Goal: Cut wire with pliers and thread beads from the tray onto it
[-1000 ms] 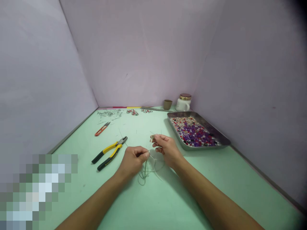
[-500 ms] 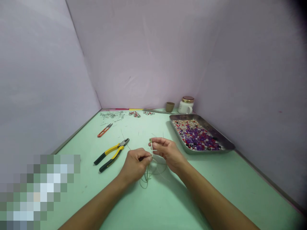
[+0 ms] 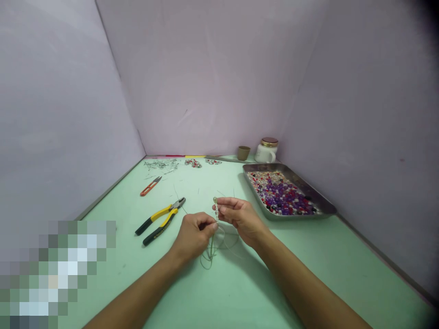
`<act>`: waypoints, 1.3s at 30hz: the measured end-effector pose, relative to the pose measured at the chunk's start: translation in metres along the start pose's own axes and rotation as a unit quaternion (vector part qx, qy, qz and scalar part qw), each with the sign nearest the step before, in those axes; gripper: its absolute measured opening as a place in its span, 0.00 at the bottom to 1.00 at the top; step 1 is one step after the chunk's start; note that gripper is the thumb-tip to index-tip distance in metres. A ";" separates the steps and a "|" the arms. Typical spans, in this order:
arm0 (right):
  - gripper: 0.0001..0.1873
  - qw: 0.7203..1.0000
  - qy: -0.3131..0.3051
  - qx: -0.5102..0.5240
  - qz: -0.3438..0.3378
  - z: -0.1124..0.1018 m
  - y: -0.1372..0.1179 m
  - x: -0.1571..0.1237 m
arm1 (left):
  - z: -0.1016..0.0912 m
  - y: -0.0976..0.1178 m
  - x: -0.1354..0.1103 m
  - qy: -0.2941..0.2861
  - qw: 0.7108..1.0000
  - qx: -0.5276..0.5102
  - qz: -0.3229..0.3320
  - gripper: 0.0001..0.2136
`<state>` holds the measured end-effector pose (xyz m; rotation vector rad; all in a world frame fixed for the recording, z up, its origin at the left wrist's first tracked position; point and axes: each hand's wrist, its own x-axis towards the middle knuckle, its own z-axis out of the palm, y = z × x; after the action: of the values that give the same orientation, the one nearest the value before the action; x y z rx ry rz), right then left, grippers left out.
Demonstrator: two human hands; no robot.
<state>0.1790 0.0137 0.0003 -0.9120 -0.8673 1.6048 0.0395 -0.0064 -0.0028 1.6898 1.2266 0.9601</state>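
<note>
My left hand [image 3: 199, 233] is closed, pinching the lower end of a short strand of small pale beads [image 3: 216, 212] between thumb and forefinger. The strand stands upright, with a small loop at its top. My right hand [image 3: 240, 217] is at the strand's upper part, its thumb and fingertips closed about it. Below both hands, thin greenish cord [image 3: 206, 267] hangs in loose loops down to the table. Just left of my left hand lie pliers [image 3: 163, 221] with yellow and black handles, their jaws pointing away from me.
A metal tray [image 3: 302, 216] of purple, red, white and black beads sits at the right. Orange thread snips [image 3: 151, 186], scattered metal pins [image 3: 163, 164] and beaded pieces [image 3: 193, 163] lie farther back. A brown cup [image 3: 243, 153] and a lidded white mug [image 3: 266, 151] stand by the back wall.
Both hands stay in nearly the same place on the beaded strand. My right thumb and fingertips have shifted very slightly, and the loop at the top has turned a little.
</note>
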 end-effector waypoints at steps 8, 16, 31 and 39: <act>0.14 0.999 -0.018 -0.031 0.004 0.000 0.003 -0.001 | -0.002 0.002 0.002 0.006 0.998 -0.052 -0.026 0.07; 0.14 0.999 0.033 -0.023 0.025 -0.001 0.001 0.001 | -0.004 -0.004 0.006 -0.075 0.963 -0.228 -0.122 0.06; 0.11 0.997 -0.038 -0.063 0.029 0.000 0.003 -0.002 | -0.006 -0.001 0.008 0.019 0.975 -0.198 -0.095 0.07; 0.11 0.990 -0.090 -0.105 0.010 0.002 0.003 -0.006 | -0.008 0.004 0.005 0.026 0.991 -0.117 -0.062 0.08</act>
<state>0.1772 0.0076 -0.0008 -0.9320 -1.1737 1.6536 0.0351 -0.0007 0.0049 1.3992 1.1880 1.0346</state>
